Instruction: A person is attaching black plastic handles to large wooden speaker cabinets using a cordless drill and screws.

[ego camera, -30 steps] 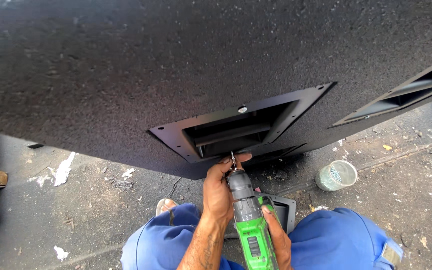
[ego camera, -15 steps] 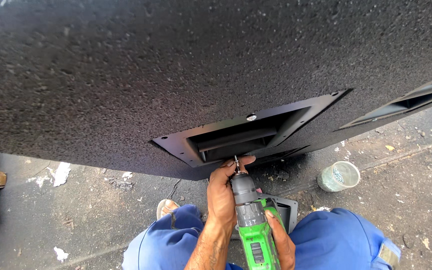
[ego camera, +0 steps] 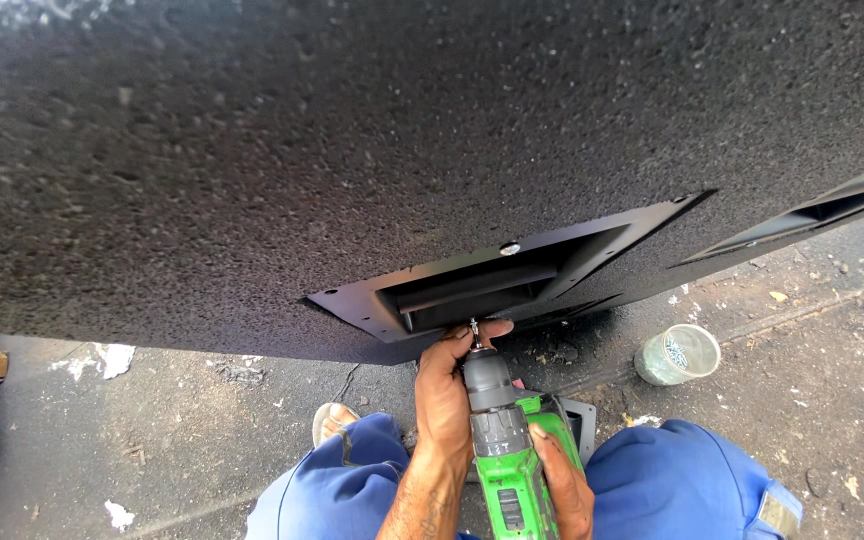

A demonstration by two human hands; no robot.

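A green and grey cordless drill points up at the lower edge of a black recessed metal handle plate on a black textured box; right hand wraps its body, left hand pinches the tip

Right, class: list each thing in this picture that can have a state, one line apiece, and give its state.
Recessed handle plate: lying flat against the black box, one screw in at its top edge.
Green drill: upright, tip at the plate's lower edge.
Left hand: wrapped round the drill's nose.
Right hand: gripping the drill body.
Small tub: open, on the ground, holding small pieces.
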